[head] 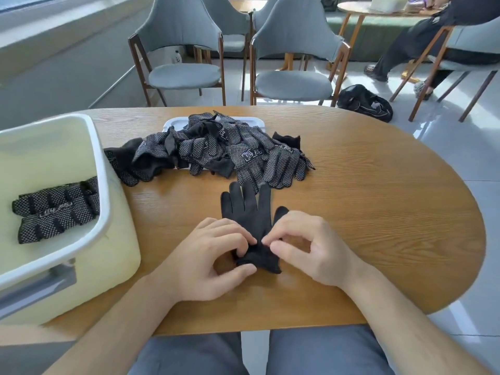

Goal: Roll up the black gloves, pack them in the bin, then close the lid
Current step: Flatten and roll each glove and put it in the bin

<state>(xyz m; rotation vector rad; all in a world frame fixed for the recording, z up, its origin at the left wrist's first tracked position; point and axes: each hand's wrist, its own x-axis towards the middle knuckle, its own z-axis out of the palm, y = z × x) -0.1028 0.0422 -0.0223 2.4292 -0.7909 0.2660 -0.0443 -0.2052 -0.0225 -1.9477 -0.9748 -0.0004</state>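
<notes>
A black glove lies flat on the wooden table in front of me, fingers pointing away. Its cuff end is bunched into a small roll. My left hand pinches that rolled cuff from the left with thumb and fingers. My right hand pinches the same cuff from the right. A heap of black dotted gloves sits farther back, partly on the white lid. The pale yellow bin stands open at my left, with rolled dotted gloves inside.
Grey chairs stand beyond the table's far edge. A black bag lies on the floor at the right, near a seated person's legs. My knees are under the table's near edge.
</notes>
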